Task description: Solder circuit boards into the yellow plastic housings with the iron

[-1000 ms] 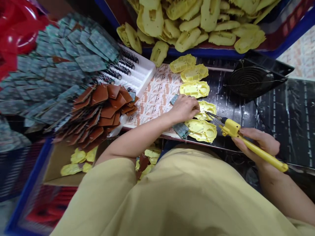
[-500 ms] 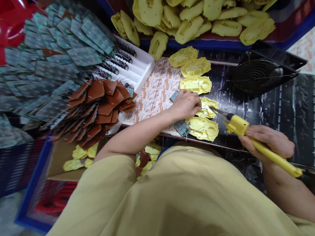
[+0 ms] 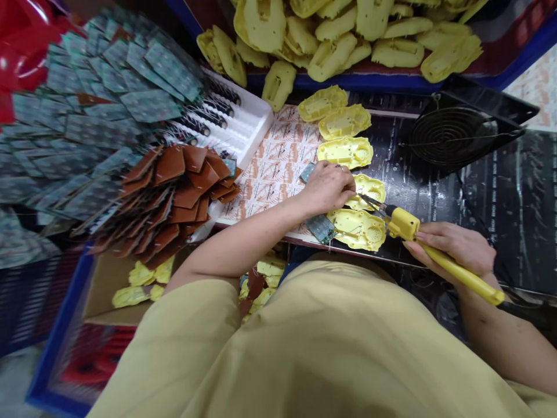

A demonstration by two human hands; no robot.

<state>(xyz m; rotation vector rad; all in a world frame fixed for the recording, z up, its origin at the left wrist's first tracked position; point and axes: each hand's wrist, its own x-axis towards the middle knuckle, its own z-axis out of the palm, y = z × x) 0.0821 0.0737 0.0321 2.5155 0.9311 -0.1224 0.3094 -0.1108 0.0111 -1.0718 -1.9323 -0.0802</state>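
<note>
My right hand (image 3: 456, 247) grips a yellow soldering iron (image 3: 404, 223) by its handle, the metal tip pointing left into a yellow plastic shell (image 3: 373, 187). At that shell's left end, my left hand (image 3: 328, 187) has its fingers pinched together; what lies between them is hidden. A green circuit board (image 3: 320, 227) with thin wires sits below the left hand, beside another open shell (image 3: 359, 229). Part of a second board (image 3: 307, 172) pokes out above the left hand. Further shells (image 3: 345, 152) lie in a column up the bench.
Stacked circuit boards (image 3: 163, 64) and brown boards (image 3: 169, 165) crowd the left, by a white foam tray (image 3: 256, 116). A blue-edged bin (image 3: 383, 81) of yellow shells stands at the back. A black fan (image 3: 452, 136) is at the right. A cardboard box (image 3: 104, 290) sits lower left.
My right hand has moved left with the soldering iron, bringing its tip further into the shell by my left hand. The left hand has stayed almost in place.
</note>
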